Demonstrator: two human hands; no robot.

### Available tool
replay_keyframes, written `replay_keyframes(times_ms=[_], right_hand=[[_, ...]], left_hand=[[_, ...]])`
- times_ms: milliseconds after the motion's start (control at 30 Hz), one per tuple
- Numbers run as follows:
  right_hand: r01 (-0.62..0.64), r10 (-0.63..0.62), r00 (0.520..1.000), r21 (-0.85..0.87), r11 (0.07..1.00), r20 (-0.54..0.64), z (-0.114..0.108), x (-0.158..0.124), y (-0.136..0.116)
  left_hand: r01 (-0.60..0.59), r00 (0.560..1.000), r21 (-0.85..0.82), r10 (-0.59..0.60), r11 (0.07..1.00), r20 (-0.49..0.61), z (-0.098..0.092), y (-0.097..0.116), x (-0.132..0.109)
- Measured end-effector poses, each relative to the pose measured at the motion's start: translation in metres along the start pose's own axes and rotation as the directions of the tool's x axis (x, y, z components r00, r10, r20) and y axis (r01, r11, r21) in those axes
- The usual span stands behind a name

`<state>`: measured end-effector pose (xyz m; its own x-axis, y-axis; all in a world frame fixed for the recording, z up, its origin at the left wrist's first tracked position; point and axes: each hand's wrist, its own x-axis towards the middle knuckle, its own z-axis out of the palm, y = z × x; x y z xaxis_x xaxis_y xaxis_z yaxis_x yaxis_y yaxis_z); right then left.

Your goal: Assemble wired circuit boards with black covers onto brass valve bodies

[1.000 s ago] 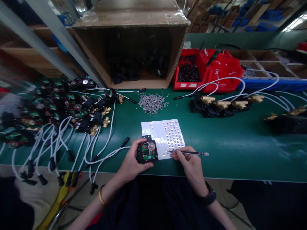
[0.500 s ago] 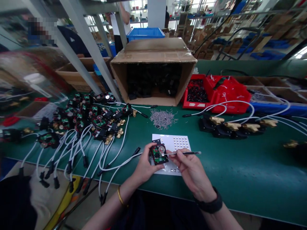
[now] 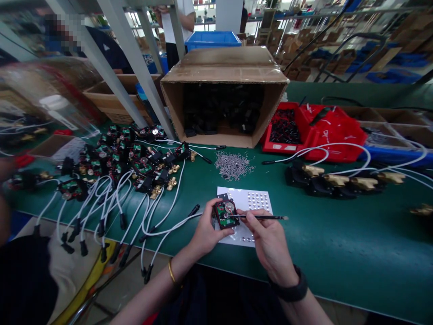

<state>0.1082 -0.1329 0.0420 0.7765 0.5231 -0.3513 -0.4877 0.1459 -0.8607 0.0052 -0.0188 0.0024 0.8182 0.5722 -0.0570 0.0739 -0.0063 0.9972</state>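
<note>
My left hand (image 3: 204,229) is closed round the edge of a small black-cased unit (image 3: 227,214), tilted toward me, with a green circuit board and a round metal part showing. In my right hand (image 3: 270,243), a thin black tool (image 3: 267,217) is pinched between thumb and fingers. Its slim metal tip reaches over the board, close to a small round piece; whether they touch I cannot tell. Beneath both hands lies a white sheet (image 3: 221,192) with rows of small shiny round pieces (image 3: 257,199) on it.
Small metal pins (image 3: 234,165) are heaped behind the sheet. Several similar units (image 3: 145,168) with white cables crowd the left. An open cardboard box (image 3: 225,70) and red bins (image 3: 334,135) stand behind; brass-fitted units (image 3: 338,181) sit right. A person's arm (image 3: 4,194) shows far left.
The tool's tip has shifted left across the circuit board. My view has moved slightly, and a person's arm has come in at the left edge. Both hands keep their holds.
</note>
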Motion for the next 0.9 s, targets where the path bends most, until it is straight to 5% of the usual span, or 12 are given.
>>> replay_keyframes(times_ms=[900], right_hand=[[0.027, -0.029, 0.999, -0.067, 0.997, -0.028, 0.0054, -0.0011, -0.0019]], left_hand=[[0.016, 0.999, -0.078, -0.018, 0.997, -0.033, 0.0026, 0.0043, 0.0012]])
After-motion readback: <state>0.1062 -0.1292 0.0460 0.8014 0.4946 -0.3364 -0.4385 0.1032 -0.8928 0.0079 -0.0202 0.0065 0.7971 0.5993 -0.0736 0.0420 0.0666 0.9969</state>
